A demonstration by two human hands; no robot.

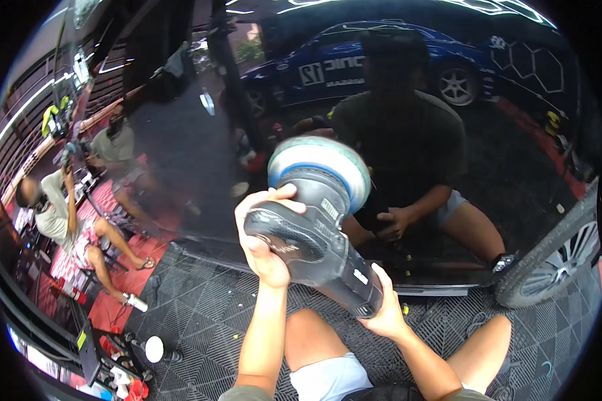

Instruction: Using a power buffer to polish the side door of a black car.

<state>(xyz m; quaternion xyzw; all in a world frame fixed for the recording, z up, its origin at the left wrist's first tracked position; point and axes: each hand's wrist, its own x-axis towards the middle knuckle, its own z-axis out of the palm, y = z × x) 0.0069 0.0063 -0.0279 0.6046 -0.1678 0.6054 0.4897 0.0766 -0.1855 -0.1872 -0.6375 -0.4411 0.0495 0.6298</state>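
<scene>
A black car polisher (308, 244) is held in both hands in front of a glossy black car door panel (201, 174). My left hand (264, 237) wraps round its rounded head, with the fingers over the top. My right hand (386, 311) grips the rear end of its body, lower and to the right. The round pale pad (321, 167), with a blue rim, faces the panel; its face looks smeared. Whether the pad touches the paint I cannot tell. The panel mirrors my body and a blue car.
To the right stands the car's wheel (558, 264). At the left a person (67, 220) sits by the car, one hand near a white bottle (136, 303). A dark cart (97, 357) with bottles and a tool with a white round pad (155, 349) are lower left, on dark floor tiles (207, 321).
</scene>
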